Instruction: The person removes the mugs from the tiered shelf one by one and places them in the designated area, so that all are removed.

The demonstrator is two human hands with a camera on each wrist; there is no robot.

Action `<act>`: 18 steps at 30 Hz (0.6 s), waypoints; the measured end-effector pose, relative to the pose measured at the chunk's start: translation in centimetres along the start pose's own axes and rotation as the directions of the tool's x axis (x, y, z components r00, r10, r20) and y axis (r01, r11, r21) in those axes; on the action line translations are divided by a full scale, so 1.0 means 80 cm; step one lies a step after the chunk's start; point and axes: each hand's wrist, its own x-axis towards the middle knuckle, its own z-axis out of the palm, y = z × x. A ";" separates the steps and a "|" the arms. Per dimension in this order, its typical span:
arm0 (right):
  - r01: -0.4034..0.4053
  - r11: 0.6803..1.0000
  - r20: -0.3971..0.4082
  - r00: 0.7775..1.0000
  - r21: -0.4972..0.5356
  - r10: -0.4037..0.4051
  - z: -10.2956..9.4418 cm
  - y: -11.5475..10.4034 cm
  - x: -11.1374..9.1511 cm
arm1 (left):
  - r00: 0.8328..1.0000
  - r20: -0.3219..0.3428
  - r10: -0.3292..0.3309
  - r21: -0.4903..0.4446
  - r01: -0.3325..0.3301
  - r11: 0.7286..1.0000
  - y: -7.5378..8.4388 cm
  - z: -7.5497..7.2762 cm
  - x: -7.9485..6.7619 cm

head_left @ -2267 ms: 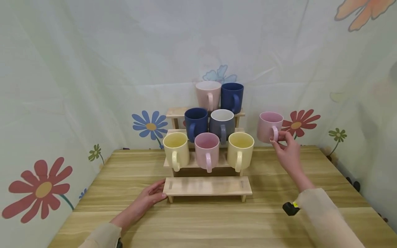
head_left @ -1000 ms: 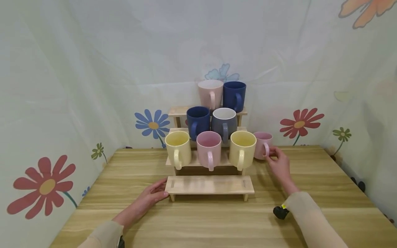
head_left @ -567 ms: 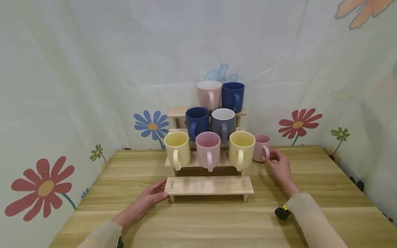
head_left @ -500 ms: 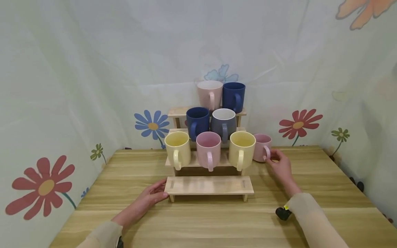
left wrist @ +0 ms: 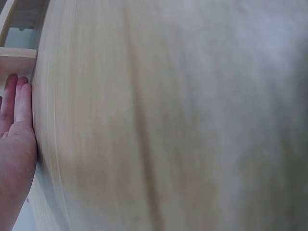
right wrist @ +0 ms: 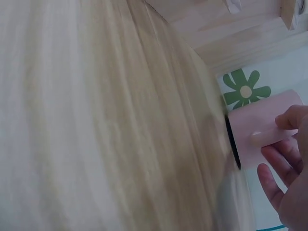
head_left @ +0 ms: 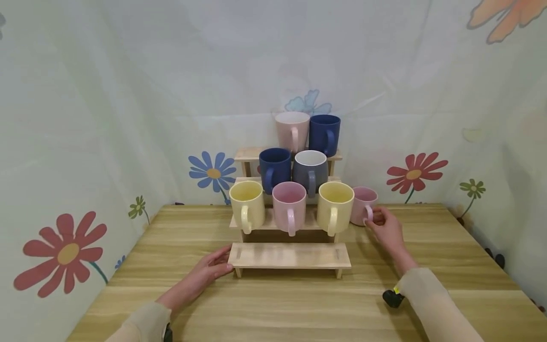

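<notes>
My right hand (head_left: pixel 388 229) pinches the handle of a pink mug (head_left: pixel 359 214), which stands upright at the back of the table, right of the wooden tiered stand (head_left: pixel 290 256). In the right wrist view, thumb and fingers are on the handle of this pink mug (right wrist: pixel 245 127), whose base is at the tabletop. My left hand (head_left: pixel 205 273) touches the left end of the stand's lowest step. Its fingers (left wrist: pixel 22 103) lie fairly straight against the stand in the left wrist view.
On the stand's upper tiers are two yellow mugs (head_left: pixel 248 206) with another pink mug (head_left: pixel 289 206) between, a navy mug (head_left: pixel 274 168), a grey mug (head_left: pixel 310 171), a pale pink mug (head_left: pixel 290 130) and a second navy mug (head_left: pixel 325 135). A flowered curtain (head_left: pixel 171 95) hangs behind the table (head_left: pixel 273 308).
My right hand has brought the pink mug down and left, from mid-air to the tabletop beside the stand. My left hand has stayed at the stand's end.
</notes>
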 end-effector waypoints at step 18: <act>0.044 0.992 0.074 0.997 -0.116 -0.036 -0.007 0.009 0.008 | 1.000 -0.010 -0.006 -0.047 0.006 0.999 0.001 0.003 0.000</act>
